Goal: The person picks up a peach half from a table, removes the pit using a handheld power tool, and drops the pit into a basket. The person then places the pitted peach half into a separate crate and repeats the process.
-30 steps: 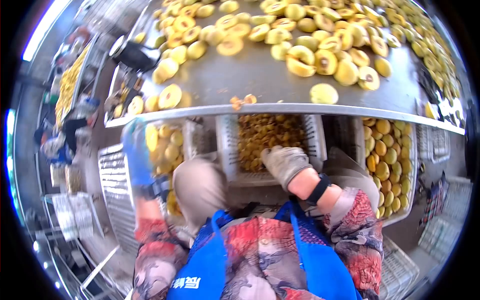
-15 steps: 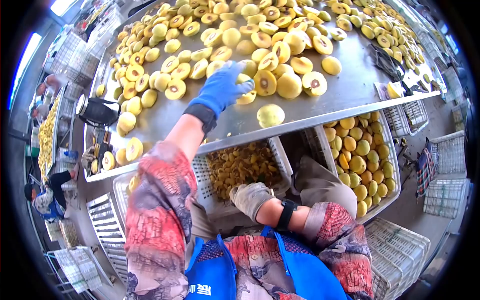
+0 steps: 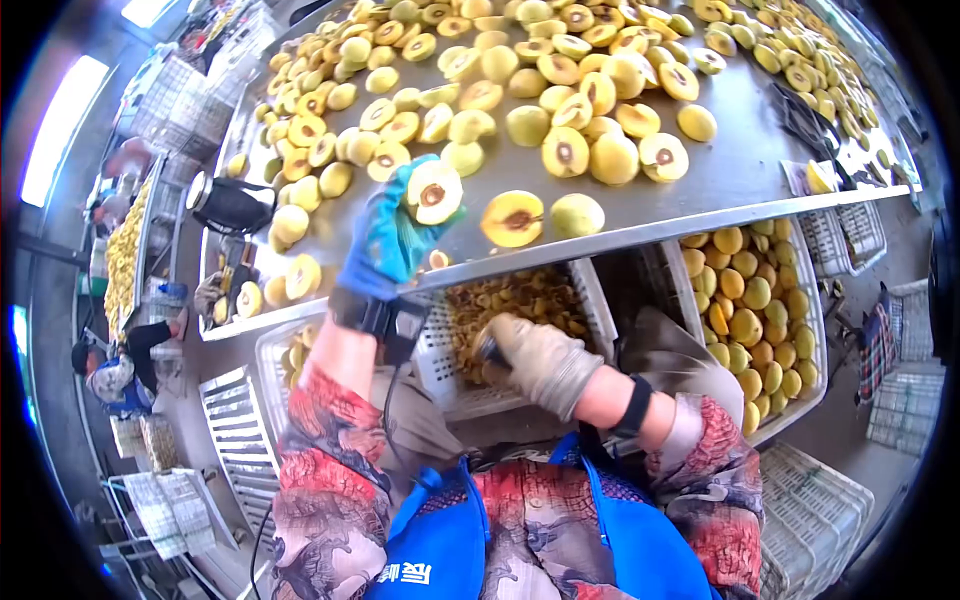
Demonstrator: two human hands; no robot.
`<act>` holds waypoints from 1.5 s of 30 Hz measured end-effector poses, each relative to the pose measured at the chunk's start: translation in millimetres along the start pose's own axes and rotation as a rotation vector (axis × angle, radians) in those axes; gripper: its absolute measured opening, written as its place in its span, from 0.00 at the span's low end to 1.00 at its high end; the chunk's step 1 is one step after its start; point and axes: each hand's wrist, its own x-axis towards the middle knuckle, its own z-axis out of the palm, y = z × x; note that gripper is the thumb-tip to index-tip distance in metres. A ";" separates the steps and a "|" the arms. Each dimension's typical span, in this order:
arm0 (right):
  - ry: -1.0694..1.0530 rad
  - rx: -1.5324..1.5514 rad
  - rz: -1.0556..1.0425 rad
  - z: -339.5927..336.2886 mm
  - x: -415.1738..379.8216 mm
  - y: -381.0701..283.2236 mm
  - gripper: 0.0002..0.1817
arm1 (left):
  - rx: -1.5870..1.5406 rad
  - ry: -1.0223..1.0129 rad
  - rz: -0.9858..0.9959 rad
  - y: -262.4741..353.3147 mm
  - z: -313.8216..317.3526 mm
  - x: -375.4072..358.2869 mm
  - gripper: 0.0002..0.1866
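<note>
My left hand [image 3: 385, 240], in a blue glove, is closed around a yellow peach half [image 3: 434, 191], its cut face turned up, just above the table's near edge. Beside it on the metal table [image 3: 700, 200] lie another peach half [image 3: 512, 218], cut side up, and a pale yellow peach piece [image 3: 577, 215] with its skin side up. Lower down, my right hand [image 3: 545, 365] wears a beige glove and has its fingers wrapped round a small dark-ended tool [image 3: 490, 350], mostly hidden. Under that hand stands a white crate [image 3: 435, 365] with brownish-yellow scraps.
Many peach halves [image 3: 400, 125] cover the far part of the table. A crate of whole peaches [image 3: 745, 300] stands at the right below the table edge. A dark cylindrical container [image 3: 235, 203] lies on the table's left side. Another person [image 3: 120, 380] sits far left.
My left hand has drawn back from the pile towards the table edge, now with a peach half in it. My right hand has lifted slightly and turned, showing the tool's dark end. The view has shifted.
</note>
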 end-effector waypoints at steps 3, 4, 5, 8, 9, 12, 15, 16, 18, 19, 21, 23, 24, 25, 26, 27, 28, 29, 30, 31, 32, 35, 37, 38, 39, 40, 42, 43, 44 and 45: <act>0.141 0.162 0.122 -9.4 12.7 -14.4 0.23 | -0.136 0.008 0.055 -8.5 10.6 -43.2 0.27; 0.180 0.128 0.116 -10.2 17.0 -16.1 0.23 | -0.170 0.037 0.064 -13.1 12.6 -52.6 0.28; 0.203 0.093 0.137 -9.3 21.7 -17.5 0.24 | -0.138 0.033 0.050 -19.1 8.3 -58.4 0.30; 0.250 0.070 0.156 -4.7 33.3 -19.4 0.24 | -0.138 0.024 0.026 -25.1 25.3 -79.5 0.26; 0.262 0.078 0.156 -3.2 36.0 -18.9 0.24 | -0.125 0.137 0.075 -30.5 23.9 -80.3 0.25; 0.270 0.093 0.098 2.6 41.4 -14.4 0.22 | -0.016 0.167 0.149 -35.3 29.2 -84.0 0.24; 0.273 0.056 0.101 8.3 44.9 -14.1 0.19 | -0.106 0.060 0.165 -38.1 26.6 -84.4 0.25; 0.279 0.057 0.093 10.0 45.6 -13.7 0.18 | -0.115 0.042 0.164 -37.4 28.5 -84.6 0.25; 0.259 0.059 0.128 14.3 48.3 -16.3 0.17 | -0.106 0.097 0.161 -36.1 33.2 -83.6 0.25; 0.249 0.060 0.144 16.5 49.5 -16.9 0.16 | -0.101 0.125 0.160 -36.7 33.9 -82.3 0.25; 0.254 0.077 0.134 22.9 51.1 -14.8 0.15 | -0.037 0.132 0.213 -43.1 27.0 -78.9 0.25; 0.252 0.083 0.128 28.1 52.1 -13.8 0.14 | -0.001 0.151 0.245 -47.1 23.5 -77.4 0.25; 0.248 0.081 0.127 28.9 52.8 -14.5 0.14 | 0.004 0.164 0.251 -47.4 23.7 -77.5 0.25; 0.244 0.080 0.128 30.2 52.7 -15.0 0.13 | 0.009 0.179 0.255 -48.4 24.1 -78.3 0.26; 0.233 0.105 0.125 31.6 51.4 -15.4 0.13 | 0.002 0.189 0.260 -49.9 24.8 -79.6 0.26; 0.225 0.128 0.120 32.4 50.0 -15.7 0.14 | -0.005 0.198 0.266 -51.3 25.9 -80.5 0.26; 0.215 0.149 0.115 32.7 49.0 -16.4 0.14 | -0.014 0.207 0.274 -51.8 26.7 -81.6 0.26; 0.207 0.163 0.130 34.0 49.1 -18.7 0.14 | -0.002 0.204 0.282 -51.5 27.1 -83.4 0.26; 0.188 0.192 0.142 33.3 46.8 -21.5 0.14 | 0.015 0.204 0.288 -51.2 27.1 -85.1 0.26; 0.172 0.220 0.153 31.1 44.3 -24.4 0.14 | 0.033 0.201 0.295 -51.1 27.6 -86.2 0.26; 0.156 0.247 0.163 30.8 43.1 -25.5 0.14 | 0.049 0.197 0.304 -51.2 27.4 -86.8 0.26; 0.125 0.202 0.107 37.6 42.2 -20.5 0.14 | 0.151 0.183 0.373 -54.8 27.0 -88.3 0.25; 0.118 0.253 0.148 34.2 40.5 -25.5 0.15 | 0.150 0.191 0.355 -54.4 26.2 -89.1 0.24; 0.117 0.276 0.167 32.6 40.3 -27.5 0.16 | 0.148 0.192 0.348 -53.7 25.9 -88.9 0.23; 0.090 0.298 0.209 33.2 40.3 -28.0 0.19 | 0.180 0.184 0.333 -52.8 26.0 -89.5 0.23; 0.061 0.320 0.248 34.2 40.8 -28.9 0.23 | 0.213 0.178 0.320 -51.1 25.9 -90.7 0.23; 0.018 0.349 0.291 33.7 41.0 -31.6 0.28 | 0.233 0.146 0.269 -45.2 24.5 -92.4 0.22; 0.003 0.357 0.297 30.6 39.5 -34.5 0.28 | 0.220 0.119 0.227 -41.7 23.8 -93.0 0.21; -0.012 0.365 0.305 29.2 37.9 -36.2 0.28 | 0.206 0.094 0.184 -39.7 22.9 -93.9 0.21; -0.031 0.350 0.310 29.2 36.9 -35.8 0.28 | 0.223 0.094 0.170 -39.3 22.6 -94.8 0.20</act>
